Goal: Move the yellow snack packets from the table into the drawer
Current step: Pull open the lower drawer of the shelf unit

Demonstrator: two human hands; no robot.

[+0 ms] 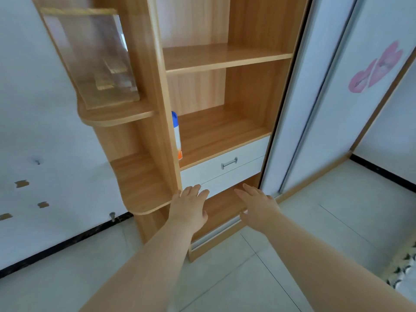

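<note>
A person reaches into a wooden cabinet (247, 97).
The left hand (189, 206), fingers straight, touches the lower white drawer (234, 179); the right hand (256, 203), just beside, is flat and empty.

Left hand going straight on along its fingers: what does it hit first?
Most likely the lower white drawer front: the left hand points flat at its left end, fingertips seemingly at or almost on it. Depth is unclear from this view.
</note>
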